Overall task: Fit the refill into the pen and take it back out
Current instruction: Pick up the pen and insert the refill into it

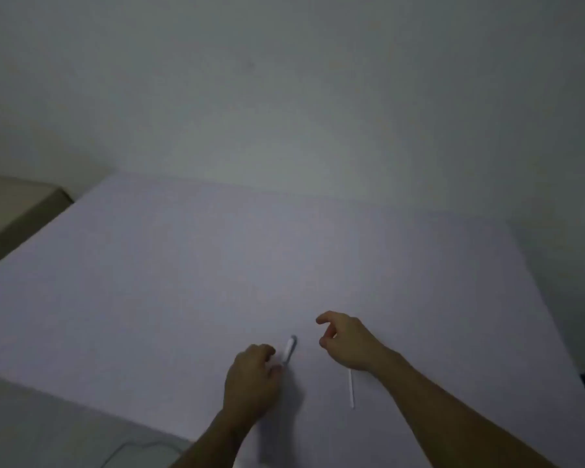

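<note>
- Refill: thin white plastic rod (351, 388) lying flat on the pale lilac table top (183, 265), near the front edge, its far end hidden under the right wrist. Not inserted.
- Pen: short white barrel with a grey tip (289, 349), just left of the refill and apart from it, tip pointing away from the person. Its near end is at the fingertips of the left hand (252, 383). Blur hides whether it is lifted or resting on the table.
- Left hand: fingers curled in, thumb and fingertips closing on the pen's near end. Looks like a pinch; I can't confirm firm contact.
- Right hand (347, 342): hovering above the refill's far end, fingers loosely bent and parted, thumb and forefinger apart, holding nothing.
- My read: both parts separate, so the fitting step has not started.
- Risks: the refill is slim and flat on a smooth surface, so a fingertip pick could slide or roll it toward the edge. An end-only grip on the pen could let it pivot or drop. White parts on a pale top in dim light make aligning the refill to the barrel opening easy to miss.
- Surroundings: plain wall behind, a beige block (17, 211) off the table's left corner, a thin cable (129, 449) on the floor lower left. Nothing near the hands blocks the work.
</note>
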